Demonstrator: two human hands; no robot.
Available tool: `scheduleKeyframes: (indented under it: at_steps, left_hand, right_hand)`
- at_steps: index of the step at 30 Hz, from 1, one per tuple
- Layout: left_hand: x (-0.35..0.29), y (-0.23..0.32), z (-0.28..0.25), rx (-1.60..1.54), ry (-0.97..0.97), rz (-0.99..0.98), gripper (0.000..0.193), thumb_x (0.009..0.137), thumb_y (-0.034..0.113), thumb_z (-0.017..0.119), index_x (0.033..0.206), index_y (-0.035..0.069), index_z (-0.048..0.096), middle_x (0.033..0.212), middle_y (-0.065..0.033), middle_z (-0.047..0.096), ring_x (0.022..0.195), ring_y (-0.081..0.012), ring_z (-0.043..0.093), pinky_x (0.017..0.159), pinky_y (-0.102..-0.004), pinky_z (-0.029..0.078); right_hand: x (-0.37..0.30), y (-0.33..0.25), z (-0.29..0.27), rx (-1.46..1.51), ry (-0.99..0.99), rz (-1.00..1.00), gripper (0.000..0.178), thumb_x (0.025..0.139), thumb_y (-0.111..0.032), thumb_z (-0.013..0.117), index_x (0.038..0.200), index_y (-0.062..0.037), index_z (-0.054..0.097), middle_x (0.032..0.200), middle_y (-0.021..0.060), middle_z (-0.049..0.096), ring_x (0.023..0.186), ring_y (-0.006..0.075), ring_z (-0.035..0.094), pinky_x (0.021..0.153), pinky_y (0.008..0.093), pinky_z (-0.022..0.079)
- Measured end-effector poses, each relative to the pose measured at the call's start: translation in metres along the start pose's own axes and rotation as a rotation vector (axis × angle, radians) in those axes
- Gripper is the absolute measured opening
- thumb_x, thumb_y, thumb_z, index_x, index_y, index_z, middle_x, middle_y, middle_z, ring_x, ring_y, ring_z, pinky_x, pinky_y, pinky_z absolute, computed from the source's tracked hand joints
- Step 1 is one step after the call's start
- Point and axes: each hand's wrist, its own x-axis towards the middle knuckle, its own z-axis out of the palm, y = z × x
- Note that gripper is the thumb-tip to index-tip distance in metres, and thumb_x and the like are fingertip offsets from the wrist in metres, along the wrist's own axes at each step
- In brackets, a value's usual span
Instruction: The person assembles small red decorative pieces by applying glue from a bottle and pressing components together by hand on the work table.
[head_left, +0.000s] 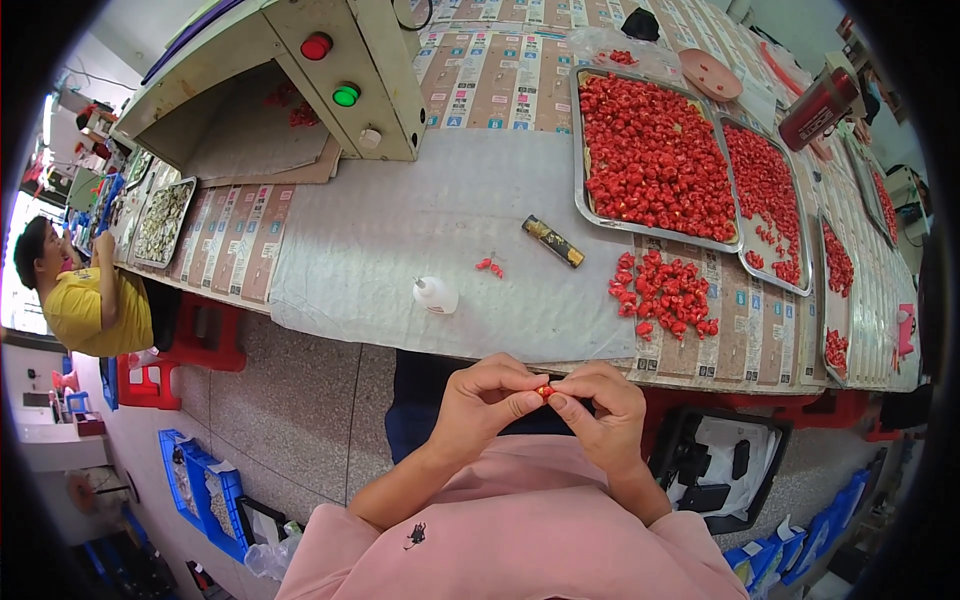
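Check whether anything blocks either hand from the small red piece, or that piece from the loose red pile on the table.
Nothing visible blocks the left hand or right hand: both pinch the small red piece. Between it and the loose red pile, only the near edge of the table intervenes.

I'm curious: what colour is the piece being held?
The piece is mostly red; head view shows it.

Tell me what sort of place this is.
Probably a workshop for hand assembly: there's a silver rectangular metal tray heaped with small red pieces, a beige box-shaped machine with a round green button, and another person in a yellow shirt.
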Motion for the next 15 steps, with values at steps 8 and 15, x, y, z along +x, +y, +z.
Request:
scheduleKeyframes:
  at_steps: [8,15]
  left_hand:
    - [0.0015,-0.0001,0.0052,-0.025,0.008,-0.020,0.018,0.079,-0.004,0.066,0.096,0.002,0.068,0.089,-0.0051,0.061,0.083,-0.0116,0.058,0.075,-0.0228,0.048]
    - [0.0012,0.0016,0.0028,0.036,0.015,0.046,0.020,0.079,-0.004,0.067,0.098,0.001,0.067,0.093,-0.0067,0.061,0.086,-0.0127,0.060,0.079,-0.0236,0.050]
  right_hand:
    - [-0.0008,0.0025,-0.0017,0.092,-0.004,0.136,0.009,0.076,-0.002,0.070,0.085,-0.0028,0.067,0.078,0.0039,0.060,0.066,0.0092,0.055,0.058,0.0209,0.043]
    - [-0.0018,0.0040,-0.0062,0.121,-0.090,0.216,0.009,0.078,0.004,0.065,0.087,0.0030,0.063,0.088,0.0064,0.057,0.077,0.0089,0.057,0.067,0.0196,0.047]
